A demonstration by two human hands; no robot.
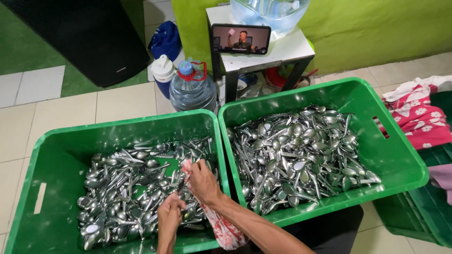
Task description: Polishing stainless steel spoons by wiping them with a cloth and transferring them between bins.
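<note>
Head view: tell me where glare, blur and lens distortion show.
Head view: soft, even light; bright glints on the spoons in the right crate and the left crate; the crate rims bow outward, a wide-angle effect; the right hand, with a red-and-white cloth, and the left hand look slightly soft; the phone screen is small but clear.

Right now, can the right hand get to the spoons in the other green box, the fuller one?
Probably yes. The right hand holds a red-and-white cloth over the left crate, beside the shared wall. The right crate is open on top, so its spoons lie uncovered.
</note>
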